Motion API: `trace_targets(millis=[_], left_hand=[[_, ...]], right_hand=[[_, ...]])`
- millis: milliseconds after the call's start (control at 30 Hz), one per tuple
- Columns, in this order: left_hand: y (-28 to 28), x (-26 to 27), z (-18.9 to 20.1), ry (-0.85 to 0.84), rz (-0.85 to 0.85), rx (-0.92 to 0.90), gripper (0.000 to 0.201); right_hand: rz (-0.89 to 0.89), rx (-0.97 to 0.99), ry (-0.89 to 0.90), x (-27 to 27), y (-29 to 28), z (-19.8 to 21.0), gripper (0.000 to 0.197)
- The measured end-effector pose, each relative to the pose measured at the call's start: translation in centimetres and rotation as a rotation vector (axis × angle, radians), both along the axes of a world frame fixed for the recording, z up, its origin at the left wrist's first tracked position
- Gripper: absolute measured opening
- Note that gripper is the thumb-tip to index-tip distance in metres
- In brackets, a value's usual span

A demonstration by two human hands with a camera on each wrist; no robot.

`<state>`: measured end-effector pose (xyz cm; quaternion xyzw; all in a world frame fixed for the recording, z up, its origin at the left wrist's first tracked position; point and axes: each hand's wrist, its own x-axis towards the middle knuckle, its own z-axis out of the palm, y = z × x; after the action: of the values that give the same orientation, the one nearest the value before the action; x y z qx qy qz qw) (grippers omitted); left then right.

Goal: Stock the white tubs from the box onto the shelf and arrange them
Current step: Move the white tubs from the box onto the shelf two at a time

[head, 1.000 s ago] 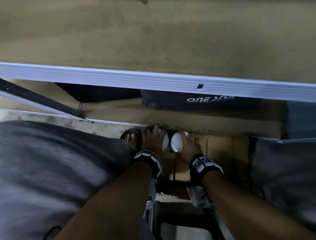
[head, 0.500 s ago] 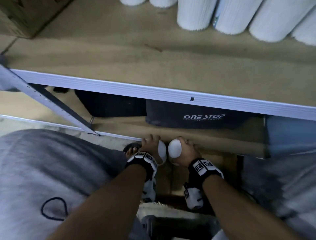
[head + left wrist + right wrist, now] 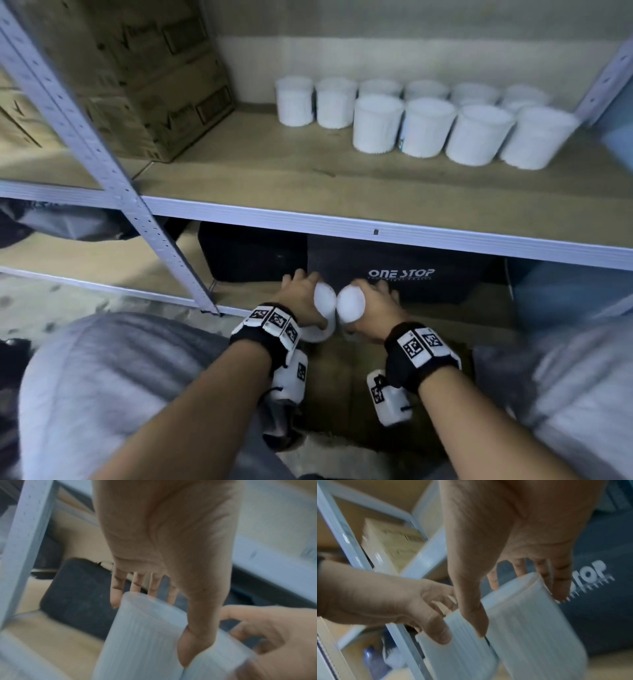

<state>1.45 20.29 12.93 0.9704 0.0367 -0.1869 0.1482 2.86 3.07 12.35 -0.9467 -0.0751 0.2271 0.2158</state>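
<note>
Each hand grips one white ribbed tub, side by side, below the shelf's front rail. My left hand (image 3: 301, 294) holds the left tub (image 3: 324, 301), and my right hand (image 3: 373, 301) holds the right tub (image 3: 350, 304). In the left wrist view the fingers (image 3: 118, 588) and thumb wrap the tub (image 3: 144, 635). In the right wrist view the right tub (image 3: 530, 626) sits between thumb and fingers (image 3: 559, 581), with the left tub (image 3: 458, 646) beside it. Several white tubs (image 3: 424, 126) stand in two rows at the shelf's (image 3: 308, 178) back right. The open cardboard box (image 3: 339, 387) lies below my wrists.
A large cardboard carton (image 3: 144, 75) fills the shelf's left back. A grey upright post (image 3: 102, 164) crosses at the left. Under the shelf sits a black "ONE STOP" bag (image 3: 397, 274). My grey-clad knees (image 3: 102, 394) flank the box.
Both hands have lifted the two tubs up out of the box toward the shelf edge. The head view has tilted up, bringing the rows of tubs on the shelf into sight.
</note>
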Motion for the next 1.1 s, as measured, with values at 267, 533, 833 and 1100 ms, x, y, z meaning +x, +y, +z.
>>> trace_targets(millis=[267, 533, 833, 1100], left_hand=[[1.7, -2.0, 8.0, -0.115, 0.006, -0.112, 0.083], [4.4, -3.5, 16.1, -0.266, 0.024, -0.156, 0.080], [5.3, -1.0, 21.4, -0.508, 0.096, -0.230, 0.067], [4.4, 3.1, 19.1, -0.599, 0.298, -0.250, 0.062]], right_hand=[[0.071, 0.070, -0.072, -1.1, -0.2, 8.7, 0.074], [0.177, 0.148, -0.250, -2.1, 0.6, 16.7, 0.078], [0.109, 0.377, -0.450, 0.9, 1.1, 20.7, 0.070], [-0.057, 0.438, -0.494, 5.2, 3.8, 18.1, 0.062]])
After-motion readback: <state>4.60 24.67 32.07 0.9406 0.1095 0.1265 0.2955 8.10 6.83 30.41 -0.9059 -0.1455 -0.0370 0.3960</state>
